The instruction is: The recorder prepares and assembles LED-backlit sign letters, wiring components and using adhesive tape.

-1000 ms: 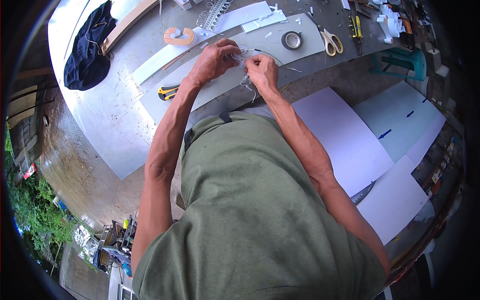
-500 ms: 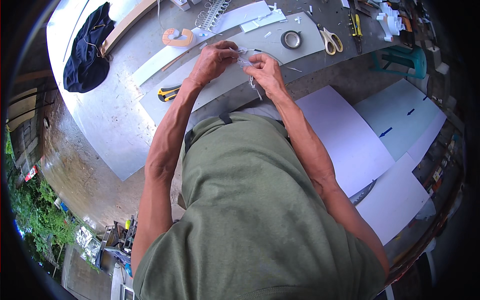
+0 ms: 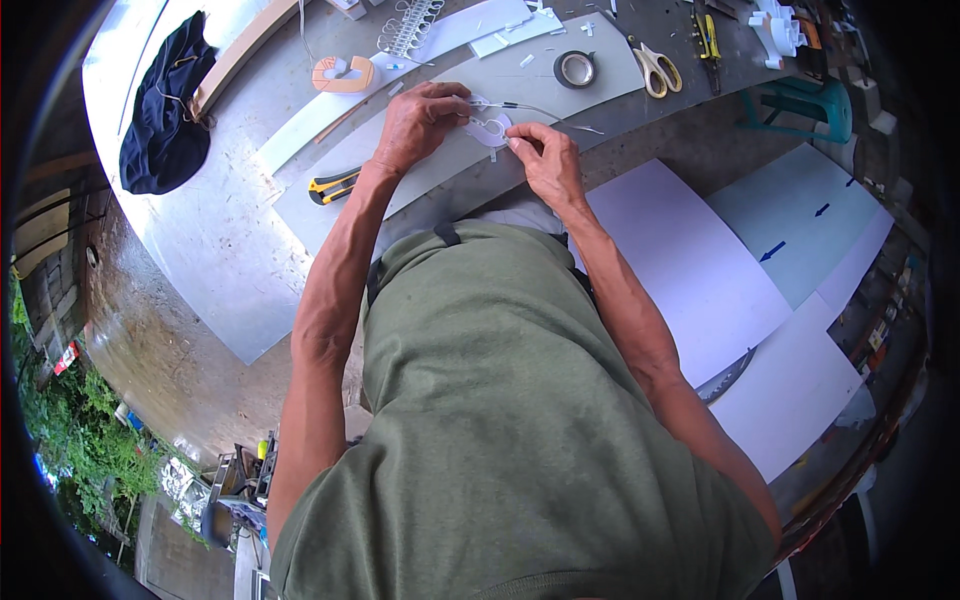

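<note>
Over the grey board [image 3: 400, 190], a small white curved piece [image 3: 488, 132] with a thin looped strip or wire on it lies between my hands. My left hand [image 3: 415, 122] is closed, its thumb and fingers pinching the left end of this piece. At the other side, my right hand [image 3: 550, 168] pinches the looped strip near the piece's right edge with thumb and forefinger. A thin pale wire [image 3: 540, 112] with a dark section runs off to the right above my right hand. A yellow-and-black utility knife [image 3: 333, 187] rests beside my left wrist.
Further back lie a tan-and-white curved block [image 3: 343, 74], a coil of looped white wire [image 3: 410, 30], a roll of dark tape [image 3: 575, 69], scissors [image 3: 656, 72] and yellow-handled pliers [image 3: 710, 40]. A dark cloth bag [image 3: 165, 115] sits left; large pale sheets [image 3: 680, 260] lean at right.
My right hand has moved slightly right and down, away from my left. The bunched, dangling strip now lies lower, and the white curved piece shows more plainly between my hands.
</note>
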### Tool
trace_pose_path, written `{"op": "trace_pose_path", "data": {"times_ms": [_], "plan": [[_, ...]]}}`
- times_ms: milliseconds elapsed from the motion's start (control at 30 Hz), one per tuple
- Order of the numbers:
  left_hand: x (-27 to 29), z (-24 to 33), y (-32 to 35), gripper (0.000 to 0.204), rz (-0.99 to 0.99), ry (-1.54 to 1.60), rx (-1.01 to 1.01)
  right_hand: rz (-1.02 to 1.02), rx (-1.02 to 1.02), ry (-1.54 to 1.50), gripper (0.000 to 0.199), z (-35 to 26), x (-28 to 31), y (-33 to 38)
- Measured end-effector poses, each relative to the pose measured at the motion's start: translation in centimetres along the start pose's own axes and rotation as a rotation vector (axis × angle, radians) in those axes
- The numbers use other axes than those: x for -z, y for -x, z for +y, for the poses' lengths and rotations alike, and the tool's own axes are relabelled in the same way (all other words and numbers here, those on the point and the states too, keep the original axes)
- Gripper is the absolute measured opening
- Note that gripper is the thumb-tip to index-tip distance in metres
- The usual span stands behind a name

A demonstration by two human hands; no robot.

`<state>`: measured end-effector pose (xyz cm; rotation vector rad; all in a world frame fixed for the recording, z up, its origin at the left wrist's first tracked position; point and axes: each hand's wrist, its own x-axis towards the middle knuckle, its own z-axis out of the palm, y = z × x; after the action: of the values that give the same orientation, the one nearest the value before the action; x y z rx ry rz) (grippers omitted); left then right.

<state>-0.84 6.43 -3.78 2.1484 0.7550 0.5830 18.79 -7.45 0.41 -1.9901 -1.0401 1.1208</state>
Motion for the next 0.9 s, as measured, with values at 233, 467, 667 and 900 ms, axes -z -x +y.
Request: {"op": "trace_pose_path", "data": {"times_ms": [233,467,667,900], "plan": [[0.1,0.2,0.3,0.014,0.003,-0.004,0.013,0.014,0.125,0.011,0.014,0.7,-2.2,-1.1],[0.1,0.3,0.2,0.013,0.019,-0.046,-0.010,0.067,0.250,0.132,0.012,1.3,-2.9,-1.5],[0.3,0.0,0.1,0.019,-0.015,-0.059,-0.037,-0.046,0.217,0.144,0.012,0.3,-1.6,-2.9],[0.3,0.3,0.1,0.018,-0.032,-0.091,-0.016,-0.082,0.207,0.211,0.013,0.0,-1.3,-3.1]]}}
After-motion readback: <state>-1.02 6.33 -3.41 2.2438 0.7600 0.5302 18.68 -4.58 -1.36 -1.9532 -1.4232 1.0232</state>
